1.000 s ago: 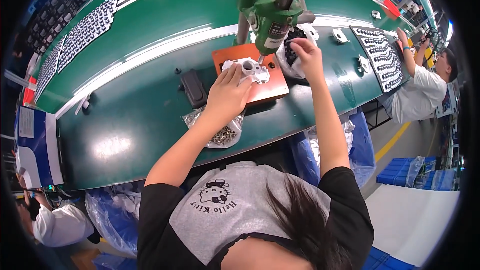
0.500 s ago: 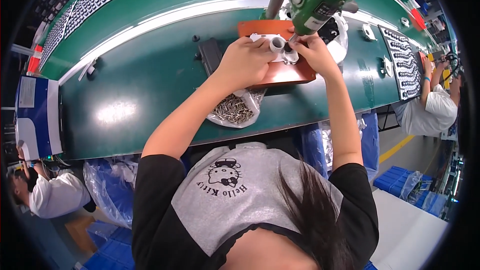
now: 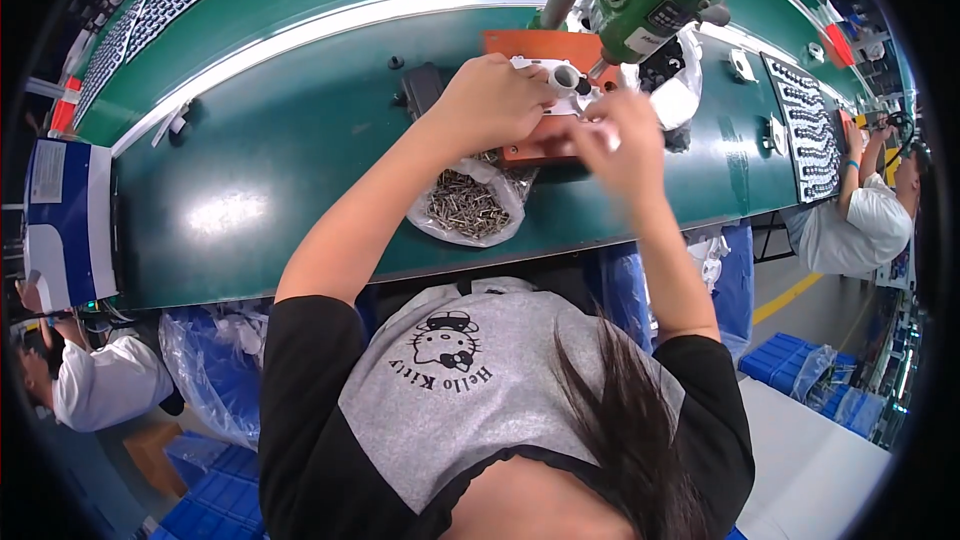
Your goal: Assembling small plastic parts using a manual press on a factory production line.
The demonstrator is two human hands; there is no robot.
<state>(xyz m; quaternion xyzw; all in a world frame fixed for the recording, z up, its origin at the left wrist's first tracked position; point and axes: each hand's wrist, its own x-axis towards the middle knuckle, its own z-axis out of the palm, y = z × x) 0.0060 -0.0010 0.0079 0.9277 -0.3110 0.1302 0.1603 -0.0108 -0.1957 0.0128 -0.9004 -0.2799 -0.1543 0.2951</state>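
My left hand (image 3: 498,100) is closed on a white plastic part with a round tube (image 3: 564,80), which rests on the orange plate (image 3: 530,43) under a green press (image 3: 640,0). A small black piece sits beside the tube, close to the press's tip. My right hand (image 3: 628,145) is off to the right of the part, over the plate's near edge, smeared by motion. Something pale shows at its fingertips, too blurred to name. Near my left forearm lies a clear bag of small metal pins or screws (image 3: 468,205).
A dark grey case (image 3: 424,88) lies left of the plate. White bags with black parts (image 3: 675,80) stand right of the press. Farther right are a tray of small parts (image 3: 805,130) and loose white parts (image 3: 777,135). Co-workers (image 3: 850,225) sit at both sides; blue lined bins stand below the bench.
My right hand has pulled away from the white part, toward me. The left hand stays on the part, whose tube now leans differently. The view has shifted slightly.
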